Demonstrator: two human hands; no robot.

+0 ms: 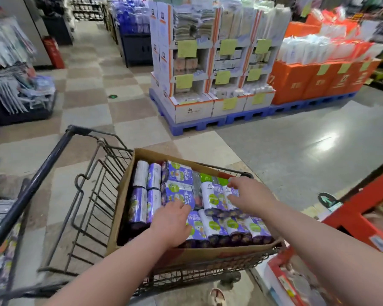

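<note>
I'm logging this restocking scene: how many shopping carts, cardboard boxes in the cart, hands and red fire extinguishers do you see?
Shopping cart: 1
Cardboard box: 1
Hands: 2 (left hand, right hand)
Fire extinguisher: 1
Total: 5

Purple-and-white packs [212,217] with green patches, brown box [124,195], seemingly beige-checkered floor [93,89].

Orange cardboard boxes [296,82]: we read a large white "7." at the left end; the other white marks blur.
Purple-and-white wrapped roll packs [179,173]: white characters on purple, which we cannot make out.
Yellow-green paper tags [187,48]: print too small for us.
Round dark floor sticker [327,200]: we see a green arrow, no words.
</note>
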